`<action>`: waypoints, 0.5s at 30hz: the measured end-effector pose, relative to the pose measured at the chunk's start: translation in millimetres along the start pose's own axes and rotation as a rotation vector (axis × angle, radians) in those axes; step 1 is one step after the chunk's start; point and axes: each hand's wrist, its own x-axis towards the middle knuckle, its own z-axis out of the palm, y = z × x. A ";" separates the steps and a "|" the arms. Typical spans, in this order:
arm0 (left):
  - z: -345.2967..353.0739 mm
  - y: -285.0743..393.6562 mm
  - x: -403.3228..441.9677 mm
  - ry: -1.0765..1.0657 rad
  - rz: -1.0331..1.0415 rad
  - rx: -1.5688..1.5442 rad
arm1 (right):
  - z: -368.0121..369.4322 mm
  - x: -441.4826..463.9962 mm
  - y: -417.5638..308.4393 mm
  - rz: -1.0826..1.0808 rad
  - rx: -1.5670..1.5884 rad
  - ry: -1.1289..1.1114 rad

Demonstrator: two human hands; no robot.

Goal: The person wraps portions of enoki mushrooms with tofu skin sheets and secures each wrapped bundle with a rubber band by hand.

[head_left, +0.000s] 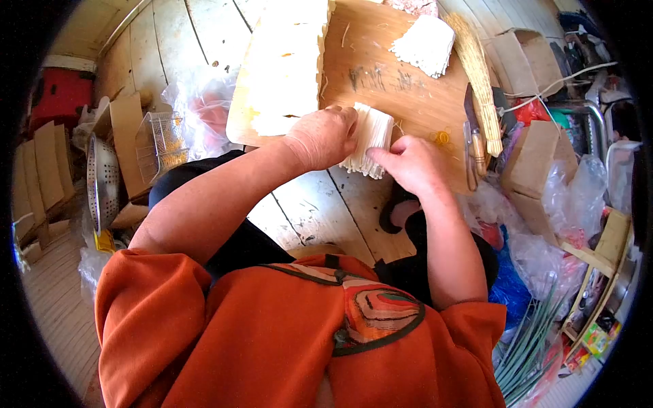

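Observation:
A bundle of thin white strips (371,132), like flat noodles, is held at the near edge of the wooden board (381,54). My left hand (325,138) is closed on its left side, with the fingertips partly hidden. On its right side, my right hand (413,163) presses the strips with the thumb and curled fingers. A similar white bundle (427,45) lies at the board's far right. To the left is a pile of wide white sheets (282,68) with uneven edges. Small yellow bands (442,139) lie right of my right hand.
A straw whisk broom (474,75) and a wooden-handled knife (478,153) lie along the board's right edge. On the left floor are a metal colander (102,183), a wire basket (163,143) and cardboard. Plastic bags (578,190) and green onions (527,353) crowd the right.

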 end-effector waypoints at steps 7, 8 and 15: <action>2.6 5.8 -1.1 0.008 -0.024 -0.013 | 22.0 7.2 6.2 -0.020 0.097 -0.115; 1.1 7.7 -3.4 0.007 -0.023 -0.012 | 23.8 8.1 6.8 -0.013 0.080 -0.087; -0.7 10.3 -8.4 -0.181 0.190 0.162 | 30.5 18.6 15.0 -0.014 0.301 -0.079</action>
